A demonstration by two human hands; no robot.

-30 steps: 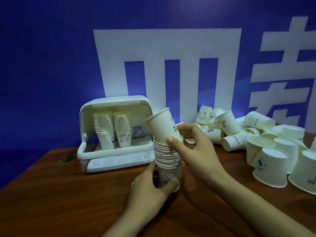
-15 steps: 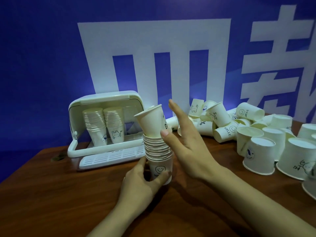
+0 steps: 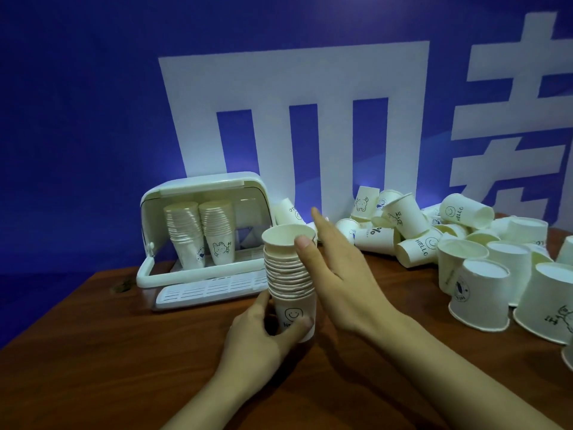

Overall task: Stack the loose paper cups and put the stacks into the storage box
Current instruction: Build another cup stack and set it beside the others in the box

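Since a moment ago the top cup has dropped from its tilt and now sits level in the stack of cups (image 3: 290, 274), and the right hand (image 3: 336, 268) has let go of it. That hand is spread flat with fingers straight, pointing up and away toward the wall, its thumb tip resting against the rim of the top cup. The left hand (image 3: 266, 328) wraps around the bottom cup, the one with the smiley face, thumb across the front and fingers behind, and holds the stack upright on the wooden table (image 3: 93, 352).

The stack stands in front of the storage box (image 3: 201, 231), just beside its right end. The box is white with its curved lid swung up, and two finished stacks (image 3: 201, 231) stand side by side inside it toward the left. A slotted tray juts out at its base.

Over to the right lie the loose cups (image 3: 465, 252): several on their sides near the blue wall (image 3: 77, 119) with its big white characters, others turned upside down closer to the near edge, some printed with "HELLO"
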